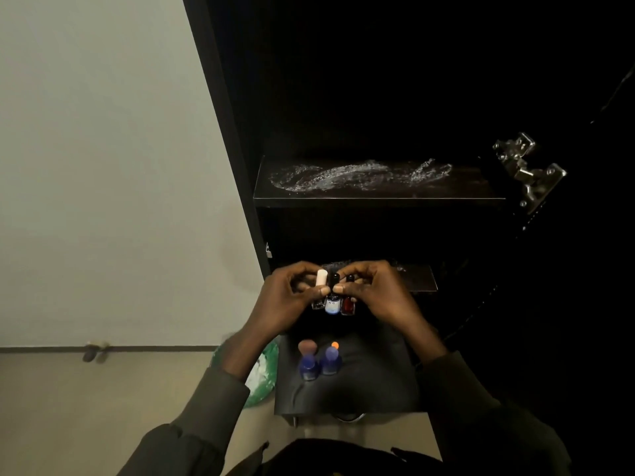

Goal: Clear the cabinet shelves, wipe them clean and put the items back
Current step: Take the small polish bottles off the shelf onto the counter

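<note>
Left hand (285, 297) and right hand (374, 293) are raised together in front of the lower shelf (417, 278), fingertips nearly meeting. Between them they pinch three small bottles side by side: a white-capped bottle (320, 286) at the left hand, a blue-labelled bottle (332, 302) in the middle, a red bottle (348, 304) at the right hand. Below the hands, two blue bottles (319, 364) stand on a dark surface. Above, the upper shelf (378, 187) shows wet streaks.
</note>
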Available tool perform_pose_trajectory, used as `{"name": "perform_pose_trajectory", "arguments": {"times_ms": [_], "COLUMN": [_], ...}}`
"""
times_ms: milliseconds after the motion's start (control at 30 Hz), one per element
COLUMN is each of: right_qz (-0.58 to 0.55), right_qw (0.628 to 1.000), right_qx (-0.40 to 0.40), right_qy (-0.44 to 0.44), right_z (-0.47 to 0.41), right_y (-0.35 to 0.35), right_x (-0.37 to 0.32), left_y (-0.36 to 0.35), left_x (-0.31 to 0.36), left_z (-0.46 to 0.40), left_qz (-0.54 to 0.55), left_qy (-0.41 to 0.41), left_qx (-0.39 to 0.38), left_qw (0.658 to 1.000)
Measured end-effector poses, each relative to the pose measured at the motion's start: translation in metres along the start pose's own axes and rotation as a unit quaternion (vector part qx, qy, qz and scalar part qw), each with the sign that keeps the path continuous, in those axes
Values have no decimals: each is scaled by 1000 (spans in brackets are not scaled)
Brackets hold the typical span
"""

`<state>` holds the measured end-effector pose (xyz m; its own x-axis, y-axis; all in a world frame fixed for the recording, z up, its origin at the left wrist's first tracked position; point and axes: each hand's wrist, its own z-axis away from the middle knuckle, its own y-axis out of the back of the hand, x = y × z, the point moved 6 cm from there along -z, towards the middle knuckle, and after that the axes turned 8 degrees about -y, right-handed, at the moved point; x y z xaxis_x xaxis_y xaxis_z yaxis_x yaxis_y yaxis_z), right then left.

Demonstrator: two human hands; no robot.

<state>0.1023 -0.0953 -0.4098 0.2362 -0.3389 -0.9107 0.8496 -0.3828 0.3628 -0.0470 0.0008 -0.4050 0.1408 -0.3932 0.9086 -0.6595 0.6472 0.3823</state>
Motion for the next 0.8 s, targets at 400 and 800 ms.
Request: {"name": "perform_pose_trajectory", "arguments": {"times_ms": [400, 800], "right_qz": [-3, 92], "right_qw": [997, 992], "right_qx": [-14, -62], "right_qy": [-79, -59], "right_z": [19, 40], "right_y": [-51, -84], "right_x": [117, 179], "left_y": [-50, -67], "left_x": [-103, -136], "left_z": [66, 112], "left_qz": [-89, -197], "left_qy": [77, 69], "left_qx": [-22, -16], "left_qw": [993, 978]}}
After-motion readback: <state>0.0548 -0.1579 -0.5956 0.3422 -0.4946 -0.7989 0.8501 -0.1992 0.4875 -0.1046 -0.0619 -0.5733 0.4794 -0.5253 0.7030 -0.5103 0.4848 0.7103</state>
